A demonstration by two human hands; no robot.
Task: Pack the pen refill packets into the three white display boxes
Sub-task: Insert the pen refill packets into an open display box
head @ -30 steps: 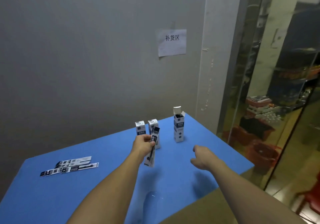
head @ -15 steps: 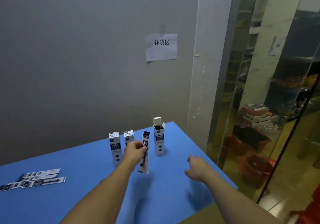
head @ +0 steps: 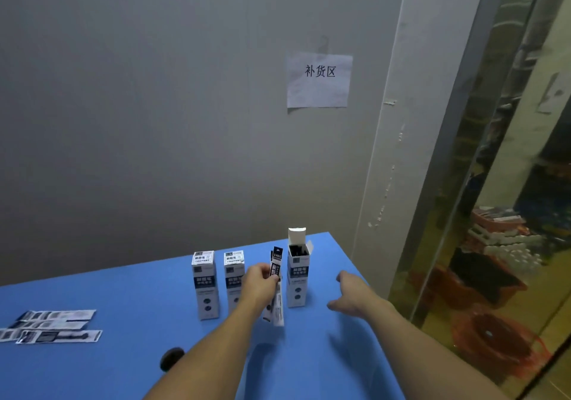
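Three white display boxes stand upright on the blue table (head: 123,365). The left box (head: 204,285) and the middle box (head: 233,273) are closed. The right box (head: 297,276) has its top flap up, with dark packets showing inside. My left hand (head: 259,285) grips a small bundle of refill packets (head: 276,288) upright, just left of the open box. Open and holding nothing, my right hand (head: 352,294) hovers to the right of that box. Several loose refill packets (head: 52,327) lie flat at the table's left.
A small dark round object (head: 171,358) sits on the table by my left forearm. The grey wall behind carries a paper sign (head: 319,80). The table's right edge drops off beside a glass partition, with red baskets (head: 494,338) on the floor beyond.
My left hand has carried the packets rightward, from in front of the middle box to beside the open box. My right hand has moved nearer the open box. The view has shifted.
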